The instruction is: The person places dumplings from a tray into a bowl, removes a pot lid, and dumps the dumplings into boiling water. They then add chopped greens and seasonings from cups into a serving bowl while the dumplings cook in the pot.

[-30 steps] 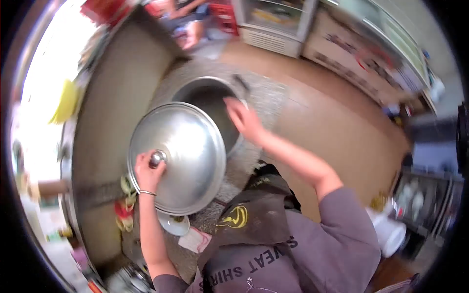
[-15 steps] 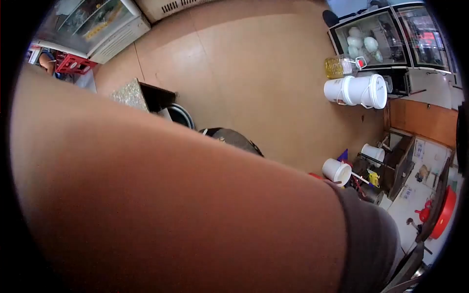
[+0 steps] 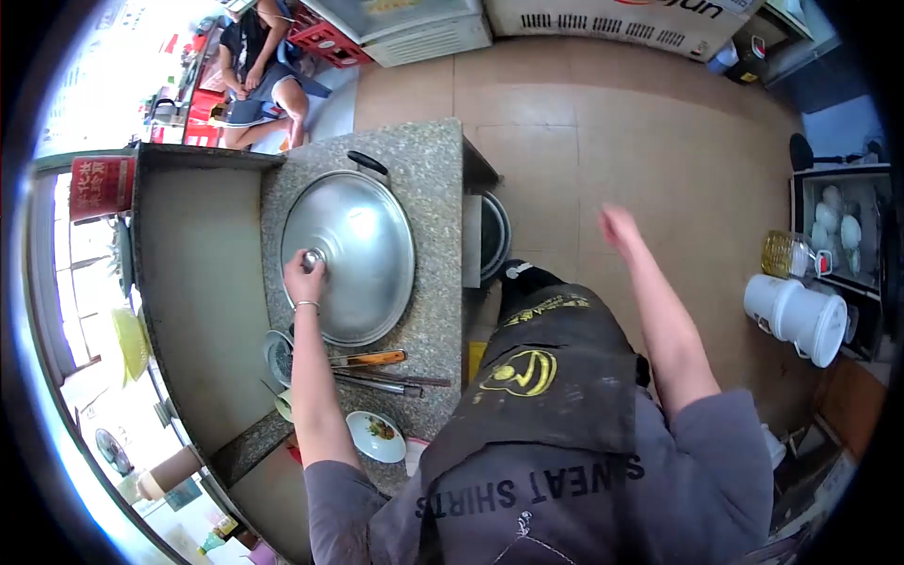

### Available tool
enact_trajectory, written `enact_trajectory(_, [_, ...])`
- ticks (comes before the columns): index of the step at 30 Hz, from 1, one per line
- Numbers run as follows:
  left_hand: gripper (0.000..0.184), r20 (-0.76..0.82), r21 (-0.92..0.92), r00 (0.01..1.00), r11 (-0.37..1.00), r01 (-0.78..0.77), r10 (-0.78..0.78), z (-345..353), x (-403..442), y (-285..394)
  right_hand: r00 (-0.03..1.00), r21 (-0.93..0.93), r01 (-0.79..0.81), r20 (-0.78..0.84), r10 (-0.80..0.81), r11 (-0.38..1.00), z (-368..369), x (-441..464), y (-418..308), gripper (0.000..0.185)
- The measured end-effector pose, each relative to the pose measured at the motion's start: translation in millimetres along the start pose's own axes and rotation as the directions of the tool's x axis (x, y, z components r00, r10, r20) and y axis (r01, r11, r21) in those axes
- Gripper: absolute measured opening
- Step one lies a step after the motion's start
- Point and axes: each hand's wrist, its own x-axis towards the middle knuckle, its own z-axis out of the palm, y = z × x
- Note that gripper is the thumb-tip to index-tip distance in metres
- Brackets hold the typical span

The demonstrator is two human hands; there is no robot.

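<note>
My left hand [image 3: 304, 279] has its fingers closed round the small knob of a large domed metal lid [image 3: 369, 282]. The lid lies on the speckled stone counter [image 3: 435, 188], with a black handle [image 3: 367, 162] sticking out past its far edge. What lies under the lid is hidden. Out to the right, over the floor, my right hand [image 3: 618, 227] is curled into a fist, slightly blurred, with nothing seen in it. Beside my left forearm are a wire strainer [image 3: 278, 357], a wooden-handled utensil [image 3: 377, 358] and a white bowl with some food [image 3: 377, 436].
A pot [image 3: 496, 235] stands below the counter's right edge. White buckets [image 3: 796, 318] and a yellow oil jug [image 3: 780, 254] are on the floor at right. At upper left a person [image 3: 254, 80] sits near red crates [image 3: 325, 40]. A low wall [image 3: 202, 282] borders the counter.
A raised forearm filled much of the view before; now both arms are lower. The view has swung toward the counter, and my left hand is on the lid's knob.
</note>
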Motion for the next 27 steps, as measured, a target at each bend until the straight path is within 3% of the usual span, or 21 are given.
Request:
enact_trajectory(1, [0.040, 0.023, 0.024, 1.000, 1.000, 0.010, -0.011, 0.0, 2.4, -1.6, 0.990, -0.152, -0.138, -0.048, 0.133, 0.979, -43.8, -34.6, 32.5, 0.033])
enact_trajectory(2, [0.040, 0.011, 0.025, 1.000, 1.000, 0.019, -0.019, 0.7, 4.8, -2.8, 0.971, -0.150, -0.232, -0.092, 0.221, 0.961, -94.0, -58.5, 80.3, 0.031])
enact_trajectory(3, [0.042, -0.003, 0.037, 1.000, 0.999, 0.022, -0.022, 2.8, 6.5, -5.9, 0.905, -0.122, -0.385, -0.246, 0.348, 0.915, -127.4, -93.0, 96.7, 0.026])
enact_trajectory(5, [0.044, 0.012, -0.006, 0.997, 0.998, 0.070, -0.070, 16.7, 12.3, -28.3, 0.824, -0.105, -0.481, -0.393, 0.408, 0.871, -219.0, -128.0, 175.6, 0.028])
enact_trajectory(6, [0.044, -0.001, -0.003, 0.996, 0.996, 0.092, -0.092, 16.1, 11.1, -25.7, 0.777, -0.101, -0.557, -0.413, 0.475, 0.824, -242.8, -152.1, 156.9, 0.017])
enact_trajectory(7, [0.046, 0.051, 0.019, 0.984, 0.986, 0.167, -0.168, 14.3, 11.2, -18.9, 0.705, 0.051, -0.541, -0.517, 0.486, 0.839, -267.2, -157.4, 169.2, 0.018])
enact_trajectory(8, [0.049, 0.100, 0.043, 0.965, 0.970, 0.238, -0.242, 11.7, 13.4, -13.1, 0.656, 0.076, -0.552, -0.576, 0.489, 0.830, -279.2, -157.5, 156.9, 0.016])
enact_trajectory(11, [0.054, -0.080, 0.078, 0.980, 0.979, 0.187, -0.181, 18.1, 5.6, -3.8, 0.665, 0.125, -0.527, -0.556, 0.500, 0.841, -308.0, -93.1, 121.6, 0.017])
enact_trajectory(12, [0.054, -0.114, 0.059, 0.972, 0.975, 0.214, -0.206, 27.6, 0.6, 10.9, 0.738, -0.015, -0.499, -0.531, 0.416, 0.867, -293.6, -65.2, 82.6, 0.017])
enact_trajectory(14, [0.051, -0.513, 0.148, 0.843, 0.951, 0.273, -0.162, 37.6, -1.5, 45.8, 0.836, -0.169, -0.453, -0.422, 0.350, 0.875, -275.8, 8.0, 21.1, 0.019])
enact_trajectory(15, [0.043, -0.494, -0.074, 0.815, 0.949, 0.307, -0.303, 48.5, 0.0, 68.1, 0.865, -0.197, -0.441, -0.354, 0.356, 0.875, -279.7, 56.7, 4.9, 0.020])
enact_trajectory(16, [0.036, -0.444, -0.308, 0.780, 0.893, 0.329, -0.441, 73.3, 3.2, 96.5, 0.907, -0.221, -0.345, -0.329, 0.263, 0.912, -264.1, 100.6, -32.4, 0.016])
enact_trajectory(18, [0.024, -0.144, -0.643, 0.807, 0.674, 0.364, -0.573, 128.1, 9.5, 170.6, 0.967, -0.282, -0.130, -0.247, 0.059, 0.951, -210.6, 175.1, -124.4, 0.017])
enact_trajectory(19, [0.018, -0.092, -0.626, 0.869, 0.707, 0.329, -0.486, 130.0, 17.0, 241.2, 0.984, -0.316, -0.012, -0.174, -0.045, 0.949, -179.6, 201.9, -169.1, 0.019])
enact_trajectory(20, [0.016, -0.002, -0.713, 0.898, 0.630, 0.307, -0.440, 162.1, 18.2, 270.1, 0.988, -0.344, 0.035, -0.130, -0.084, 0.938, -156.3, 228.7, -205.1, 0.019])
enact_trajectory(21, [0.016, 0.108, -0.668, 0.927, 0.664, 0.334, -0.358, 137.1, 27.4, 337.9, 0.995, -0.400, 0.062, -0.044, -0.087, 0.914, -128.4, 260.1, -242.6, 0.019])
enact_trajectory(22, [0.018, 0.199, -0.672, 0.968, 0.697, 0.249, -0.154, 129.3, 38.0, 369.5, 0.995, -0.454, 0.101, 0.046, -0.090, 0.885, -93.7, 294.1, -280.7, 0.018])
enact_trajectory(23, [0.021, 0.219, -0.683, 0.976, 0.711, 0.165, -0.015, 126.5, 48.3, 389.3, 0.975, -0.389, 0.217, 0.119, -0.185, 0.895, -49.6, 313.2, -321.9, 0.017])
enact_trajectory(24, [0.023, 0.237, -0.661, 0.971, 0.737, 0.143, 0.024, 136.2, 56.1, 394.4, 0.943, -0.311, 0.323, 0.186, -0.276, 0.894, 1.8, 304.3, -366.7, 0.016])
enact_trajectory(25, [0.024, 0.248, -0.701, 0.969, 0.693, 0.168, 0.015, 141.3, 67.1, 396.8, 0.888, -0.146, 0.398, 0.311, -0.339, 0.906, 55.9, 286.4, -411.8, 0.015])
enact_trajectory(27, [0.023, 0.251, -0.632, 0.965, 0.742, 0.224, -0.078, 166.6, 94.9, 376.4, 0.732, 0.158, 0.428, 0.516, -0.444, 0.890, 158.4, 216.8, -494.6, 0.013])
